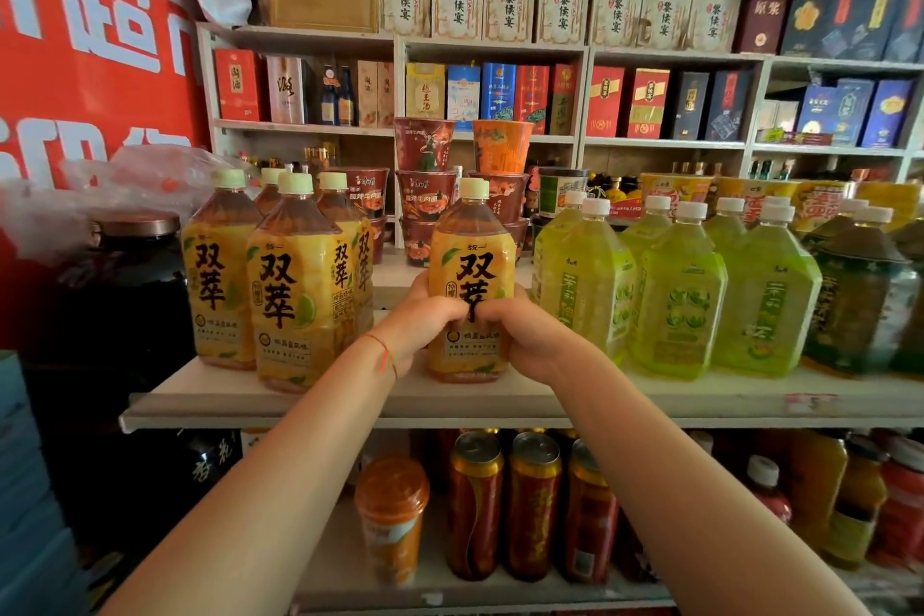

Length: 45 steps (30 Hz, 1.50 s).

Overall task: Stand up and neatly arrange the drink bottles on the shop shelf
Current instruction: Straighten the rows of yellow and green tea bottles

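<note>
- We see a yellow-labelled tea bottle (pixel 472 285) with a pale green cap standing upright on the white shelf (pixel 350 403), near its front edge and about midway along it.
- Our left hand (pixel 425 320) and right hand (pixel 520 330) both wrap round its lower label from the front, fingers curled on the plastic (the knuckles nearly meet over the printed characters), so each grip is closed on this one bottle.
- A thin red string (pixel 384 355) circles the left wrist.
- To the left stands a cluster of matching yellow bottles (pixel 290 285), upright and close together, with a gap between them and the held one.
- To the right, just beside it, stand green tea bottles (pixel 680 295) with white caps, and past them a darker green bottle (pixel 860 300) at the edge of view.
- Behind the row we find stacked instant noodle cups (pixel 425 175).
- Below, a lower shelf carries red cans (pixel 530 505), an orange-lidded cup (pixel 392 515) and more bottles.
- The back wall shelving holds boxed liquor (pixel 505 8) in rows; a red banner (pixel 90 40) with white characters hangs at the left, with a dark jar (pixel 130 275) under it.
</note>
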{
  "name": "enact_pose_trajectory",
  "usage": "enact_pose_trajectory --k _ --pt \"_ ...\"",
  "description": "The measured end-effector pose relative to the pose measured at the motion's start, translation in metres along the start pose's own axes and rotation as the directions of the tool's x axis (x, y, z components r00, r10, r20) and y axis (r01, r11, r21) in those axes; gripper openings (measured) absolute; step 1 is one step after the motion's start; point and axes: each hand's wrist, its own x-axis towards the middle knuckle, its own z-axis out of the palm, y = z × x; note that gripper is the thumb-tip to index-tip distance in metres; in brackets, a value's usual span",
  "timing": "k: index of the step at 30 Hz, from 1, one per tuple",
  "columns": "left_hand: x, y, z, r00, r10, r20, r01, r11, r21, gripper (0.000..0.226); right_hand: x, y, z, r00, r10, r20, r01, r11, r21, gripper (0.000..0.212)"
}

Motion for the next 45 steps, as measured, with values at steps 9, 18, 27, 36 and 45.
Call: enact_pose_trajectory --k 9,18,27,36,45 --pt "0.006 0.002 0.015 0.997 0.002 -0.079 -0.002 1.0 -0.011 0.063 0.011 0.001 -0.012 1.0 0.02 -0.002 -0.02 1.0 0.014 0.085" --pt "-0.023 0.006 0.022 0.736 0.544 -0.403 -0.287 0.79 0.542 0.074 -0.037 -0.014 0.042 0.652 -0.733 -0.193 0.564 0.639 -0.524 0.082" --pt "-0.051 -0.017 -0.094 0.34 0.783 -0.521 -0.275 0.612 0.741 0.068 -0.015 0.001 0.116 0.728 -0.686 0.013 0.604 0.632 -0.485 0.034" --pt "-0.047 -0.026 -0.132 0.535 0.763 -0.361 -0.212 0.536 0.817 0.099 0.031 -0.007 0.144 0.844 -0.473 -0.254 0.333 0.832 -0.444 0.02" --pt "-0.048 -0.043 -0.128 0.387 0.799 -0.461 -0.291 0.58 0.761 0.094 0.069 -0.001 0.129 0.995 -0.073 0.064 0.093 0.908 -0.409 0.104"
